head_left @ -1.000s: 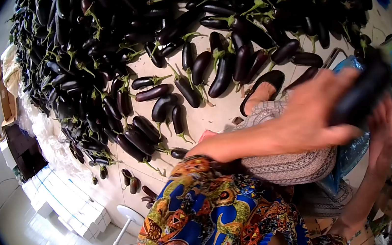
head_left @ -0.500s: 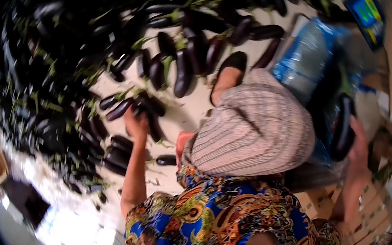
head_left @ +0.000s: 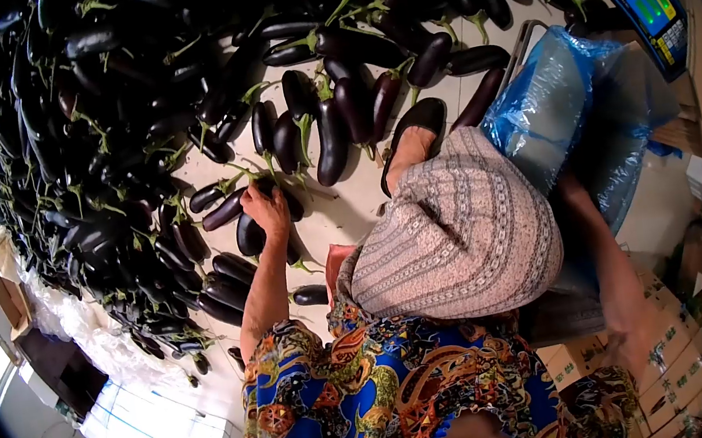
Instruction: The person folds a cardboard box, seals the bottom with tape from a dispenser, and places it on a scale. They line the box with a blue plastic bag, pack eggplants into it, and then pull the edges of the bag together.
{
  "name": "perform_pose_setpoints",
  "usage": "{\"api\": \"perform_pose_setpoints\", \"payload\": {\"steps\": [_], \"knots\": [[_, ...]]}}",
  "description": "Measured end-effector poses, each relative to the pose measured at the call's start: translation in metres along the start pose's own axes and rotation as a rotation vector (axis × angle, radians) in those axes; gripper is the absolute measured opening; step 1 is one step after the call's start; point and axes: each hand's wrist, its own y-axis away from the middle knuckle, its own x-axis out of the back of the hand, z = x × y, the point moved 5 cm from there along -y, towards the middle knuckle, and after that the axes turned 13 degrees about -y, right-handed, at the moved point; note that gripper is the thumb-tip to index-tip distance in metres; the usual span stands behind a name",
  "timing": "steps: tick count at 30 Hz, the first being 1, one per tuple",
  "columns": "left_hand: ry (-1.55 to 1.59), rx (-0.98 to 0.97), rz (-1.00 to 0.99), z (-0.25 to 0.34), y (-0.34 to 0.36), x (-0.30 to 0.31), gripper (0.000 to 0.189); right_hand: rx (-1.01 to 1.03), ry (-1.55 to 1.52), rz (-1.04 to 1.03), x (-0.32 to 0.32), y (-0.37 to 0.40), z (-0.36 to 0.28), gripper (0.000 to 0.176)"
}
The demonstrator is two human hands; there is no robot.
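Note:
My left hand (head_left: 267, 210) is closed on a dark purple eggplant (head_left: 268, 185) at the near edge of the pile. One eggplant (head_left: 226, 210) lies just left of my fingers, and another (head_left: 250, 235) sits below the hand. My right forearm (head_left: 599, 248) reaches up beside my knee to a box lined with a blue plastic bag (head_left: 548, 96). In the shadow of that bag my right hand is hidden, so its fingers and anything in them do not show.
A big heap of eggplants (head_left: 92, 138) covers the floor ahead and to the left. A scale display (head_left: 652, 15) stands at upper right. Printed cardboard boxes (head_left: 668, 372) are at lower right, and white plastic sheeting (head_left: 71, 313) lies at left. My shoe (head_left: 427, 120) rests near several loose eggplants.
My right hand, which held an eggplant beside the bag, has moved up and inward out of sight; that eggplant no longer shows. My left hand stays among the eggplants, its grip slightly shifted.

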Motion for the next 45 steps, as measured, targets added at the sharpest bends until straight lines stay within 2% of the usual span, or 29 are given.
{"api": "perform_pose_setpoints", "payload": {"steps": [1,3,5,6,8,9,11,12,15,16,17,18,19,21,22,23,24,27,29,31,33,34,37,38,39,41,43,44,45], "knots": [[0.036,-0.058,0.071,0.013,0.000,0.014,0.053,-0.034,-0.047,-0.027,-0.002,0.001,-0.002,0.048],[0.043,-0.211,0.183,0.047,-0.001,0.035,0.050,0.073,0.143,0.011,0.014,0.001,0.019,0.049],[0.198,-0.207,0.026,0.073,-0.007,0.035,0.045,0.149,0.280,0.013,0.023,-0.006,0.038,0.050],[0.246,-0.247,0.030,0.093,-0.012,0.040,0.042,0.092,0.243,-0.057,0.030,-0.017,0.049,0.054],[0.300,-0.383,0.109,0.131,-0.018,0.042,0.038,0.155,0.178,-0.009,0.013,-0.024,0.055,0.058],[0.321,-0.376,0.023,0.152,-0.022,0.043,0.037,0.182,0.139,0.036,0.008,-0.025,0.056,0.060],[0.511,-0.407,-0.140,0.182,-0.023,0.041,0.032,0.164,0.087,-0.107,0.016,-0.015,0.058,0.065],[0.570,-0.411,-0.177,0.190,-0.024,0.029,0.027,0.043,-0.026,-0.080,0.016,-0.013,0.059,0.067],[0.727,-0.469,-0.386,0.217,-0.027,0.008,0.027,0.110,0.382,0.061,0.007,0.003,0.038,0.070],[0.655,-0.466,-0.415,0.228,-0.025,0.013,0.027,0.117,0.527,0.089,0.002,0.010,0.023,0.070],[0.575,-0.454,-0.430,0.237,-0.025,0.020,0.028,0.003,0.418,0.053,0.002,0.020,0.002,0.068],[0.607,-0.427,-0.436,0.243,-0.023,0.021,0.026,0.090,0.492,-0.160,0.000,0.007,0.000,0.061],[0.715,-0.417,-0.478,0.248,-0.023,0.019,0.025,0.063,0.501,-0.132,-0.001,0.002,0.008,0.060],[0.661,-0.515,-0.392,0.261,-0.023,0.027,0.025,0.038,0.541,-0.095,-0.006,-0.014,0.016,0.056],[0.556,-0.571,-0.321,0.275,-0.023,0.042,0.025,0.289,0.340,-0.076,-0.006,0.011,-0.019,0.060],[0.450,-0.617,-0.256,0.290,-0.023,0.054,0.026,0.219,0.457,0.049,-0.007,-0.005,0.015,0.064],[0.440,-0.615,-0.234,0.298,-0.026,0.054,0.027,-0.004,0.430,-0.017,-0.008,0.010,-0.009,0.066],[0.392,-0.594,-0.251,0.317,-0.040,0.038,0.032,0.055,0.483,0.030,-0.016,0.011,0.008,0.060],[0.523,-0.610,-0.173,0.343,-0.039,0.029,0.038,0.066,0.559,-0.035,-0.013,0.023,0.003,0.054],[0.351,-0.730,-0.063,0.371,-0.041,0.013,0.053,0.069,0.661,-0.122,-0.014,0.035,-0.014,0.049],[0.181,-0.728,-0.173,0.394,-0.042,-0.007,0.062,0.058,0.796,-0.224,-0.012,0.050,-0.041,0.044],[0.135,-0.607,-0.313,0.398,-0.043,-0.022,0.064,-0.020,0.835,-0.299,-0.014,0.063,-0.071,0.039],[0.152,-0.600,-0.346,0.407,-0.048,-0.032,0.058,-0.020,0.848,-0.191,-0.002,0.076,-0.085,0.036],[0.355,-0.544,-0.510,0.397,-0.054,-0.036,0.054,0.043,0.871,-0.134,0.002,0.080,-0.091,0.038],[0.545,-0.571,-0.522,0.392,-0.054,-0.023,0.048,0.107,0.756,-0.096,0.008,0.085,-0.097,0.038],[0.899,-0.437,-0.717,0.371,-0.060,-0.016,0.046,0.231,0.525,-0.034,0.023,0.096,-0.110,0.038],[0.981,-0.326,-0.738,0.356,-0.069,0.017,0.048,0.246,0.472,-0.006,0.034,0.104,-0.125,0.036],[1.087,-0.205,-0.743,0.354,-0.068,0.035,0.051,0.359,0.446,0.075,0.041,0.109,-0.134,0.034],[1.221,-0.164,-0.747,0.345,-0.074,0.039,0.055,0.469,0.419,0.160,0.048,0.114,-0.143,0.032]]}}
